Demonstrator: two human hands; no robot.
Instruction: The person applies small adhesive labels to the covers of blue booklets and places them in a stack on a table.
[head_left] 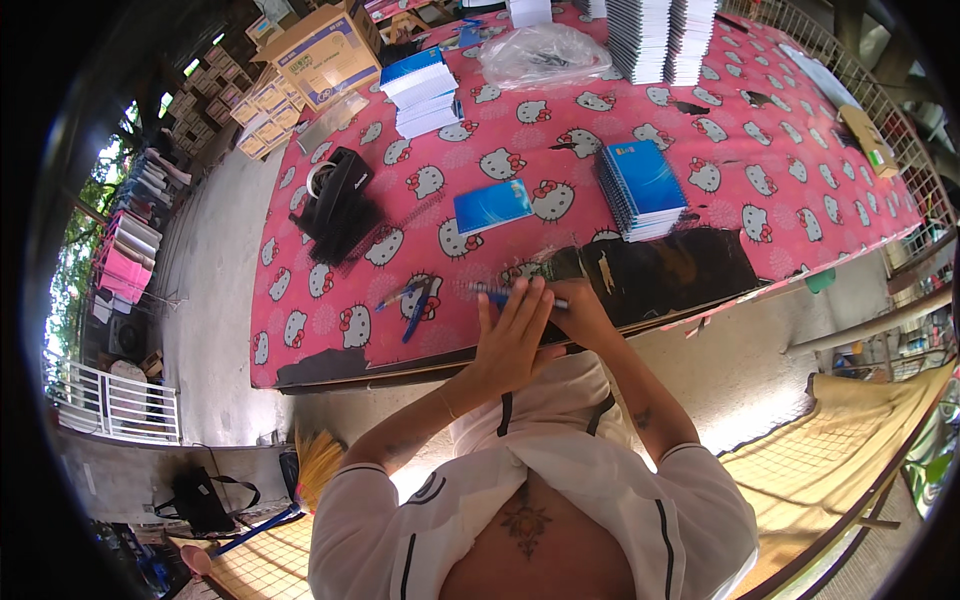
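Note:
At the near edge of the table, a narrow blue thing with a coiled edge (490, 291), apparently a spiral notebook seen edge-on, lies under my hands. My left hand (515, 335) rests across it, fingers stretched out and side by side. My right hand (583, 315) is closed at its right end, pinching it; the fingertips are partly hidden. A blue-handled hand tool (420, 312), perhaps pliers, lies left of my hands. Beyond them is a flat blue booklet (494, 206). A stack of blue spiral notebooks (645, 190) stands to the right.
A black tape dispenser (335, 190) and loose black coils (358, 238) lie on the left of the pink patterned table (480, 130). Farther back are stacked blue notebooks (418, 92), a clear plastic bag (545, 57), tall paper stacks (660, 40) and a cardboard box (325, 58).

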